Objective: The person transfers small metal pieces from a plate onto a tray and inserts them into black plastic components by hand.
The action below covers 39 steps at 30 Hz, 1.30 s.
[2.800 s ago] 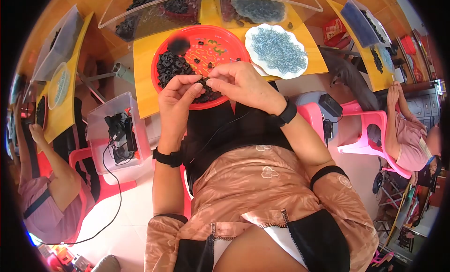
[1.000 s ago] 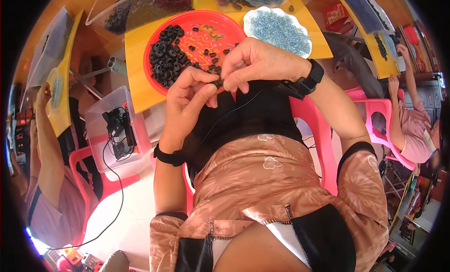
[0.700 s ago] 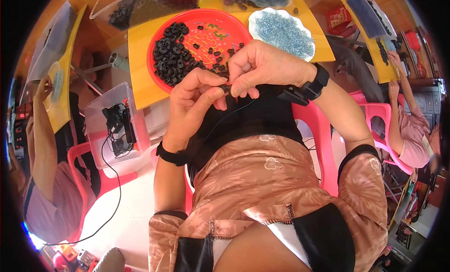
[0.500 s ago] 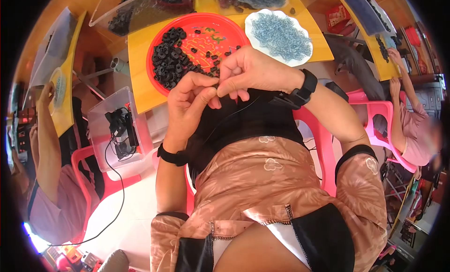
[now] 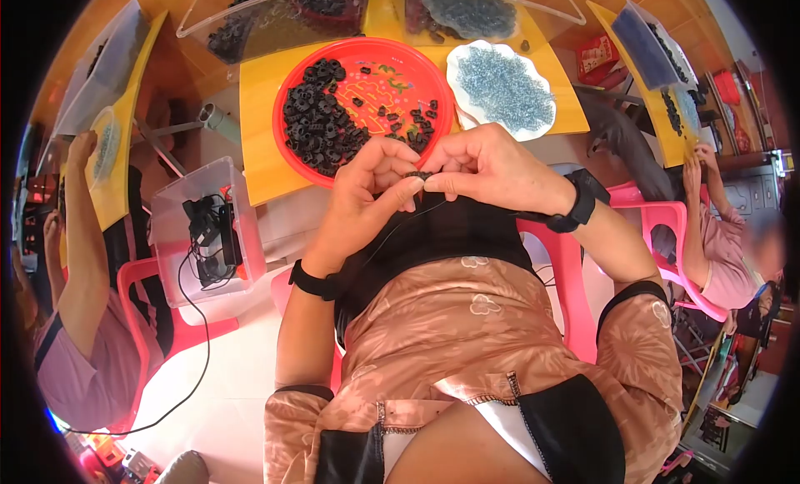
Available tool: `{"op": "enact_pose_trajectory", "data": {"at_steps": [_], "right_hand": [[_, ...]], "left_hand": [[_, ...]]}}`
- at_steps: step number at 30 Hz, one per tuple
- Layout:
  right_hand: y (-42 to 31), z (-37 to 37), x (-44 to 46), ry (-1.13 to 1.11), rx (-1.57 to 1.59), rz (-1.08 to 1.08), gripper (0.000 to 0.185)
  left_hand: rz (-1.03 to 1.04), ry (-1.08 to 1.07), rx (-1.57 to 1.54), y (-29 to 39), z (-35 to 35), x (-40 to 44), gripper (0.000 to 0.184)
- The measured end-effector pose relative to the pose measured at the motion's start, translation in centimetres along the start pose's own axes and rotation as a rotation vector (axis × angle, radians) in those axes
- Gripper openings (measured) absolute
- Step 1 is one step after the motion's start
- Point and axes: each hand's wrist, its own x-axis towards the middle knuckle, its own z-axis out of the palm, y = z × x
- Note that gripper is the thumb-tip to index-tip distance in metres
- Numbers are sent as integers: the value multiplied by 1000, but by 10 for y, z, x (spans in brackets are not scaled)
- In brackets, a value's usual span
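Note:
My left hand [image 5: 367,196] and my right hand [image 5: 492,174] meet in front of my waist, just below the near rim of a red plate [image 5: 364,45]. Fingers on both sides are pinched on one small black plastic piece [image 5: 418,175], whose finer shape my fingertips cover. On the left of the plate lies a heap of black plastic pieces [image 5: 317,125]; several smaller black ones are scattered at its right. A white scalloped plate [image 5: 456,71] beside it holds a pile of tiny bluish, shiny pieces [image 5: 507,88], too small to make out singly.
Clear plastic boxes with more black and bluish pieces stand at the back of the yellow table [image 5: 260,92]. A clear bin [image 5: 171,271] with black cables sits to the left. Other people work at tables on both sides, near pink chairs [image 5: 687,234].
The view has shifted a little, so the plates appear lower and further right. My right fingers are more curled, and the black piece shows more plainly between my fingertips.

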Motion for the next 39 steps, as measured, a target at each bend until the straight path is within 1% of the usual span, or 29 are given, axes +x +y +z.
{"op": "enact_pose_trajectory", "data": {"at_steps": [2,5,7,9,11,12,14,16,18,21,22,24,28,29,31,32,35,36,39], "right_hand": [[-8,-8,6,-78,-55,81,11],[-22,-28,16,-83,-151,143,14],[-26,-57,34,127,-2,-236,12],[-60,-95,42,493,-442,-281,11],[-74,-93,48,602,-258,-296,11],[-76,-89,53,651,-163,-303,11],[-45,-76,63,491,-265,-269,14],[-12,-57,69,335,-384,-244,16],[5,-34,75,175,-513,-233,16],[12,-22,87,125,-696,-250,12],[9,-23,91,85,-666,-219,9],[1,-25,97,77,-657,-210,11],[-14,-16,112,47,-649,-234,19],[-8,-11,122,52,-685,-310,21],[-20,4,135,62,-756,-462,26],[-25,6,130,-45,-644,-118,28],[12,17,144,-32,-851,-478,29],[12,16,142,-45,-867,-503,27],[10,3,128,-85,-936,-299,24]], "left_hand": [[7,6,65,-2,-1,1,26],[98,115,79,-3,-1,2,24],[168,297,63,-1,-4,5,22],[216,451,41,-3,-11,7,19],[253,577,22,-5,-23,7,17],[239,609,13,-6,-27,7,16],[212,668,-8,-7,-32,7,15],[205,677,-26,-8,-33,7,14],[207,688,-39,-8,-34,7,14],[222,712,-70,-10,-35,7,15],[233,724,-93,-11,-36,7,16],[246,747,-141,-12,-39,7,18],[258,781,-220,-14,-42,6,23],[263,787,-233,-14,-42,6,23],[263,789,-226,-13,-41,7,22],[261,791,-222,-13,-40,7,22],[241,788,-216,-11,-40,6,22],[234,789,-220,-11,-41,6,22],[217,799,-227,-10,-41,6,22]]}}
